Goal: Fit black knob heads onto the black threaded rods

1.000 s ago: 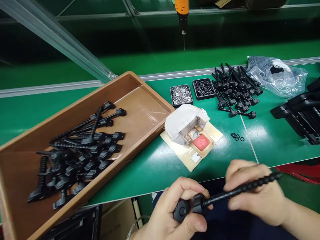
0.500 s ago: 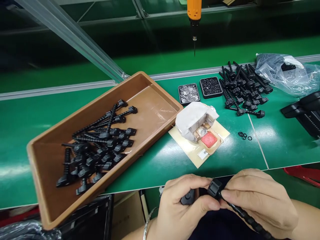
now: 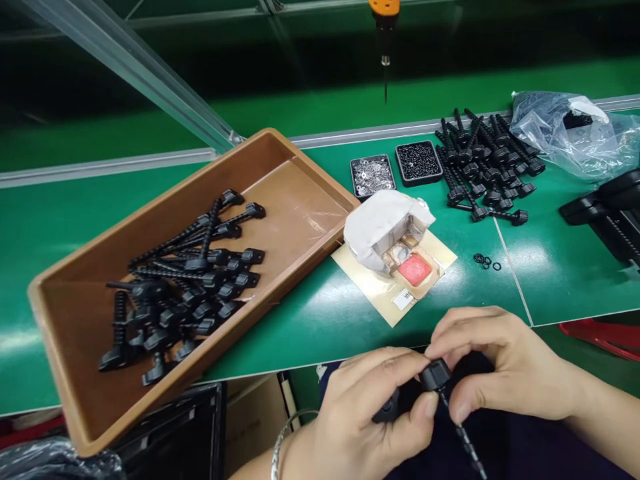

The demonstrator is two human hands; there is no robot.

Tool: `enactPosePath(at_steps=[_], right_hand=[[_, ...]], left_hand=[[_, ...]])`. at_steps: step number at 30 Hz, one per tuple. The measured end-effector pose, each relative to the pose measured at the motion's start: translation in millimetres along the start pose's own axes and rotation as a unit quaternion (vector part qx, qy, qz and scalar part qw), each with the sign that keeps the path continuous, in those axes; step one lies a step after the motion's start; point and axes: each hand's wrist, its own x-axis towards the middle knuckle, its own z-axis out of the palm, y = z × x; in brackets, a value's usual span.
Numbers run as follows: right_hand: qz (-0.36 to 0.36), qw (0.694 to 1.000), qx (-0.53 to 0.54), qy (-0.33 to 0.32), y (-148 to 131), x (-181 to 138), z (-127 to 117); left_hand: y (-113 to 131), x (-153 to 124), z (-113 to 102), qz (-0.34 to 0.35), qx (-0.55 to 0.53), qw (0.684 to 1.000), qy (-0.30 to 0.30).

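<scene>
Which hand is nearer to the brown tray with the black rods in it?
Left. The left hand sits just right of the brown tray and its near corner; the right hand is farther right, beyond the left hand, both gripping a black rod.

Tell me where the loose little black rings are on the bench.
In the head view the small black rings lie on the green mat right of centre, just right of the pink pad and in front of the pile of black ridged rods.

bare mat (image 3: 310, 327) ahead, brown tray (image 3: 65, 347) left
</scene>
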Motion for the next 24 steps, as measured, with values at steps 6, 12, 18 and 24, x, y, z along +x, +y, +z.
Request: enactPosePath(at_steps=[6, 12, 18, 24], right_hand=[[0.063, 0.998, 0.008, -0.004, -1, 3, 6], [-0.098, 0.987, -0.127, -0.006, 4, -5, 2], [-0.142, 0.98, -0.136, -0.033, 12, -6, -1], [-0.235, 0.95, -0.202, -0.03, 19, -4, 1]], left_hand=[[-2, -4, 5, -0.005, -0.02, 0.999, -0.034], [-6, -6, 4, -0.007, -0.044, 0.997, -0.055], [-9, -8, -1, 0.023, -0.035, 0.996, -0.082], [-8, -6, 1, 0.042, -0.042, 0.992, -0.107]])
